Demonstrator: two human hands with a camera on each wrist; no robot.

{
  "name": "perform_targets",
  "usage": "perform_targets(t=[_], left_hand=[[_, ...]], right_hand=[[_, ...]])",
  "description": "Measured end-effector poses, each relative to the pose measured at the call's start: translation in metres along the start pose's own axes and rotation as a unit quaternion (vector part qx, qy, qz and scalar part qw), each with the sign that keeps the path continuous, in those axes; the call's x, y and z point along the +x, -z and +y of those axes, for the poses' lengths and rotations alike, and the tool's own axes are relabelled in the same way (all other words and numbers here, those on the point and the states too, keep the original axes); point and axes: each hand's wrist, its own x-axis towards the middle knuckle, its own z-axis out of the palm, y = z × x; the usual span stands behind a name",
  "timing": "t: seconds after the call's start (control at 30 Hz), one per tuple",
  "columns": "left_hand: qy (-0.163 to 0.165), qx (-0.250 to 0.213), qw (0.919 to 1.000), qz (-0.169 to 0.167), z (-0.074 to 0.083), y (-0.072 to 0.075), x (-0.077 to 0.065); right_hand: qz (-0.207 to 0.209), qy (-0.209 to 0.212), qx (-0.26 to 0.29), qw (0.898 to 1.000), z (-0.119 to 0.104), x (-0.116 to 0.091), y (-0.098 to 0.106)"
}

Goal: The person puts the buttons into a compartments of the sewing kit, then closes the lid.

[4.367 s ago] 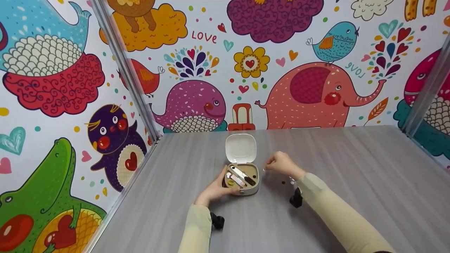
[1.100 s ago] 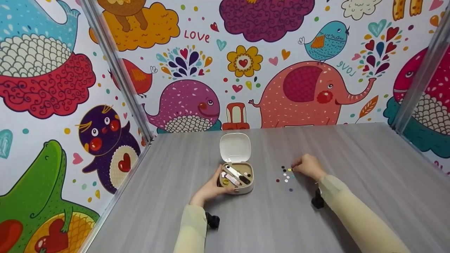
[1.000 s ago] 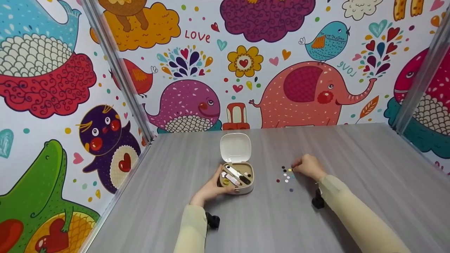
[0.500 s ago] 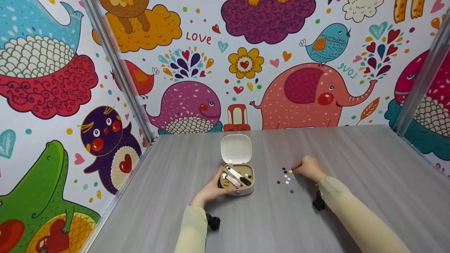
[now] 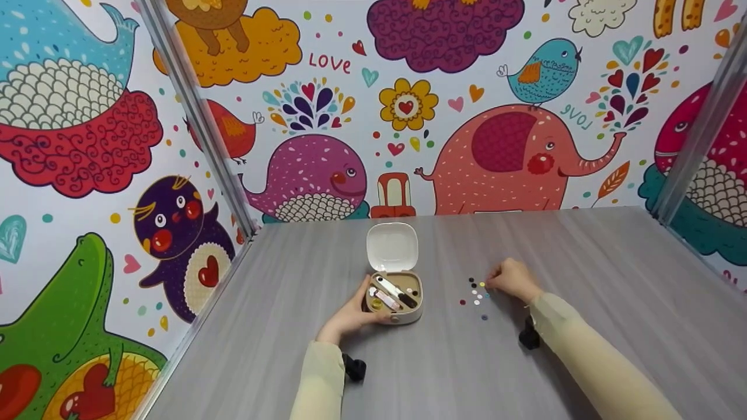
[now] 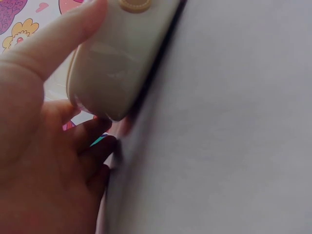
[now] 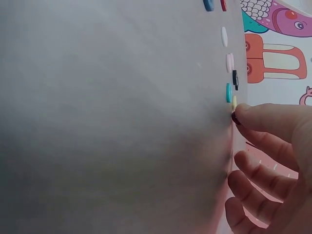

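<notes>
My left hand (image 5: 352,315) grips a small cream box (image 5: 408,316) at its left front corner, thumb on the front wall and fingers round the side. The box's white lid (image 5: 392,247) stands raised. Inside lie a white-and-black tool (image 5: 397,291), a pink-and-white stick-like item (image 5: 387,300), something round and yellow (image 5: 376,304), and small buttons (image 5: 415,293) at the right. My right hand (image 5: 515,280) is at the far right of the loose buttons (image 5: 477,303); in the right wrist view its thumb and index finger pinch a dark button (image 7: 236,118) at the tabletop.
Loose buttons lie between box and right hand: black (image 5: 474,286), yellow (image 5: 482,284), teal (image 7: 228,92), white, dark red (image 5: 463,302) and blue (image 5: 484,317). The grey table (image 5: 262,350) meets cartoon-printed walls (image 5: 408,35) at the back and sides.
My right hand has moved right from beside the box to the loose buttons, and a pale button now lies by the black one in the box. Over the last second both hands stay nearly still.
</notes>
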Motion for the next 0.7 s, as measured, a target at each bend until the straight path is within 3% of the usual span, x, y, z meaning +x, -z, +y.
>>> perform_targets(t=[0.7], left_hand=[[0.008,0.024,0.9997,0.005,0.002,0.001,-0.001]], right_hand=[[-0.010,-0.024,0.028,0.999,-0.009,0.000,0.020]])
